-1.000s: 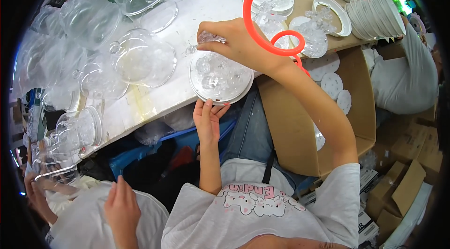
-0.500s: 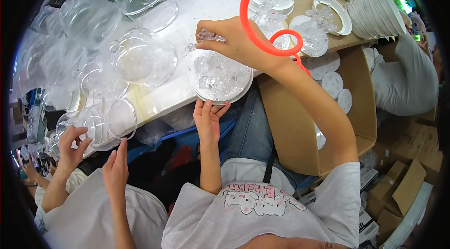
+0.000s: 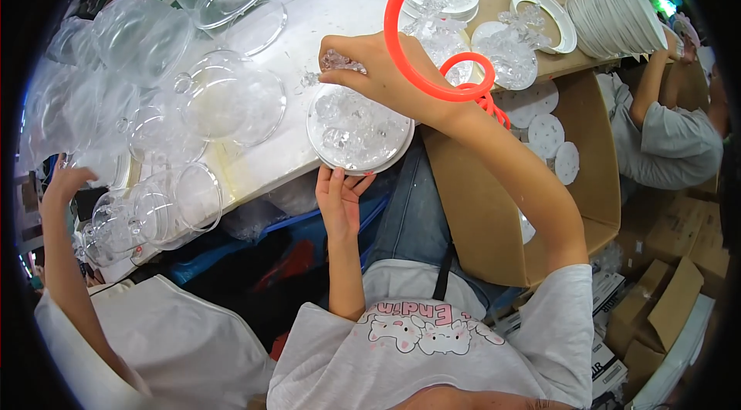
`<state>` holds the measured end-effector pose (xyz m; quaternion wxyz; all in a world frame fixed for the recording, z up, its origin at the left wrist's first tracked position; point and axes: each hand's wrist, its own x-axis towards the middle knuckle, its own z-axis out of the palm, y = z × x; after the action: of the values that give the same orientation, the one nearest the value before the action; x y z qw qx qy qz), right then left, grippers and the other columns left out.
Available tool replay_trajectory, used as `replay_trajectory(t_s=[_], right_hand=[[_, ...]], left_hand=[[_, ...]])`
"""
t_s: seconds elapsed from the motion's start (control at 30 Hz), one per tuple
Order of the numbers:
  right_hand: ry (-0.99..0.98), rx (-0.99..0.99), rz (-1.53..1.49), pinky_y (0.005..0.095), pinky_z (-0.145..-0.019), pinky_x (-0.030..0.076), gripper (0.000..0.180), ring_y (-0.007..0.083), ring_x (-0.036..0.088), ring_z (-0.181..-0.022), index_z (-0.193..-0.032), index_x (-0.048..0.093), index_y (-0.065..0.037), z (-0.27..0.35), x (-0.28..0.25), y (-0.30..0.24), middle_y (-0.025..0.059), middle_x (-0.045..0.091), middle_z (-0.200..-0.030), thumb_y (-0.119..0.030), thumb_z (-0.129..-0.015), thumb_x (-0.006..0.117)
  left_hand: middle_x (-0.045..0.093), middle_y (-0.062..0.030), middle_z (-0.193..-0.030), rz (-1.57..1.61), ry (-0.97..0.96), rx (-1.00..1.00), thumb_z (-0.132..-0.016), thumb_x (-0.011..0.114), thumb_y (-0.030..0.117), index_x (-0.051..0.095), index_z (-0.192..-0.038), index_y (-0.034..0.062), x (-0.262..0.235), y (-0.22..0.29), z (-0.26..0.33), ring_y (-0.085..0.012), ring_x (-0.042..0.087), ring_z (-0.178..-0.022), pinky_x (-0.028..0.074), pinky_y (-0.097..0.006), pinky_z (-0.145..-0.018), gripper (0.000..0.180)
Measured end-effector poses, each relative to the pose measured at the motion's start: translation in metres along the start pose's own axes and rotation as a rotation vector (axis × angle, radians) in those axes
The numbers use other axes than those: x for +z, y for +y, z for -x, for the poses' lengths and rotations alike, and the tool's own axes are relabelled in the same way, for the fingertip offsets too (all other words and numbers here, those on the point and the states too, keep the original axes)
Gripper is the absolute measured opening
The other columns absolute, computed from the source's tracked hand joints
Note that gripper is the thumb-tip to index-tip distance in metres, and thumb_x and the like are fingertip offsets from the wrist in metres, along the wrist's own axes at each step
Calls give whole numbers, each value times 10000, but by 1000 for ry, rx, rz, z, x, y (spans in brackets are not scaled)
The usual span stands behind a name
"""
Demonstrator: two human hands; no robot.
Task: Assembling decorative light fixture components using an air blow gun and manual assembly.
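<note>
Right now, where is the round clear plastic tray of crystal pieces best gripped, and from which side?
Take the round clear plastic tray by its near rim, from the person's side: it overhangs the white table edge there, where the left hand already steadies it. The right hand works over the far rim.

Bright, even light from overhead — glare on the white counter (image 3: 309, 16) above the right hand (image 3: 370, 74). Shadows are soft. Fisheye bends edges toward a black rim — the centre stays sharp.
</note>
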<state>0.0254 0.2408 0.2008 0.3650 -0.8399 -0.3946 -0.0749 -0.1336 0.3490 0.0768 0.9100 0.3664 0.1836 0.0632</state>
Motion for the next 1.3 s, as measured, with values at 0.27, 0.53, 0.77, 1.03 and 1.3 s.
replay_trajectory(t_s=[0.27,0.53,0.77,1.03,1.3], right_hand=[[18,-27,22,362,-535,465,203,275,610,-658,-879,555,-96,3,0,-1,95,621,-697,-268,-779,597],[11,13,8,331,-554,446,183,277,586,-643,-864,553,-73,7,0,-2,96,610,-708,-241,-802,590],[17,-30,24,335,-534,439,191,276,583,-631,-869,552,-77,4,0,-2,97,603,-693,-250,-799,593],[93,7,0,336,-533,436,200,275,582,-640,-863,545,-71,13,5,-5,94,603,-699,-255,-800,593],[48,42,-8,343,-529,419,208,286,568,-643,-832,520,-61,12,4,-8,106,575,-675,-253,-803,594]], left_hand=[[571,-142,-1048,7,-16,2,-883,478,126,414,-1092,15,-6,-4,0,-250,627,-869,535,-406,-760,245],[575,-151,-1037,-48,0,14,-888,466,119,415,-1090,6,-5,-5,1,-259,627,-867,535,-410,-760,237],[577,-136,-1010,-38,24,6,-868,490,99,423,-1060,8,-1,0,0,-243,634,-830,542,-411,-748,223],[585,-146,-1004,-46,37,8,-864,494,110,424,-1065,6,4,-1,0,-249,637,-820,544,-401,-736,237],[585,-144,-1008,-45,42,12,-872,500,131,424,-1098,7,3,-1,1,-237,636,-827,546,-379,-727,269]])
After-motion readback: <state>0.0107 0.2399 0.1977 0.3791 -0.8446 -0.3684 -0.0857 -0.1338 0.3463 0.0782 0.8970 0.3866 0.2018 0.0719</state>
